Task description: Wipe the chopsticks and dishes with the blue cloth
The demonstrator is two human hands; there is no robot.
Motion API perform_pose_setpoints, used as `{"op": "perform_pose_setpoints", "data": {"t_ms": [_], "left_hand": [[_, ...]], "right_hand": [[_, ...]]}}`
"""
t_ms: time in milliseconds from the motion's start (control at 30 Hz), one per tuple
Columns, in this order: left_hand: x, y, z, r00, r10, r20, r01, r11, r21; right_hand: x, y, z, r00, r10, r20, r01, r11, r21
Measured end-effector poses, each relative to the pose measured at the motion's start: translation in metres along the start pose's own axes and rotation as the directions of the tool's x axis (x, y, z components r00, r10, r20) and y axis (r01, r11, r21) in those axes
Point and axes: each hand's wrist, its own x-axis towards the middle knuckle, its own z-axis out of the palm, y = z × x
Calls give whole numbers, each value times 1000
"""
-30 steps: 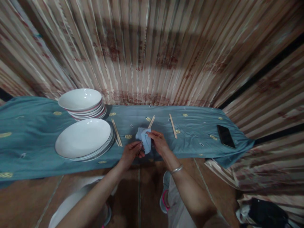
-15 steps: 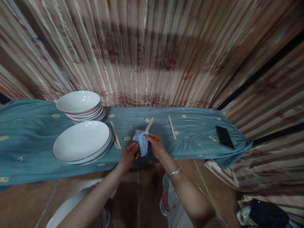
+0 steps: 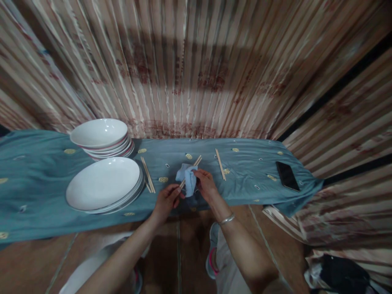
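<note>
In the head view, my left hand [image 3: 168, 200] grips the near ends of a pair of wooden chopsticks [image 3: 197, 160]. My right hand [image 3: 206, 183] pinches a light blue cloth [image 3: 190, 181] that is wrapped around the middle of the pair. The chopsticks slant up and to the right, their far ends sticking out beyond the cloth. Some more chopsticks [image 3: 148, 174] lie on the table to the left of my hands. Another pair of chopsticks [image 3: 220, 164] lies to the right.
A blue-green patterned cloth [image 3: 251, 163] covers the long table. At the left are stacked white bowls [image 3: 99, 132] and, nearer me, stacked white oval plates [image 3: 104, 183]. A black phone [image 3: 287, 175] lies on the right. Striped curtains [image 3: 196, 73] hang behind.
The cloth has slid up and right along the chopsticks with my right hand. Their near ends now show between my left hand and the cloth.
</note>
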Motion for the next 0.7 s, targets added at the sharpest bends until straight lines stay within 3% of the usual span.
{"op": "perform_pose_setpoints", "data": {"t_ms": [233, 467, 700], "left_hand": [[0, 2, 1, 999, -23, -26, 22, 998, -53], [0, 2, -1, 1000, 6, -19, -7, 998, -56], [-5, 7, 1, 1000, 2, 11, -2, 1000, -15]], "right_hand": [[-2, -1, 2, 1000, 5, 17, -4, 1000, -22], [-11, 10, 6, 994, 24, 111, -15, 997, -81], [-4, 1, 3, 998, 18, 62, -15, 999, -42]]}}
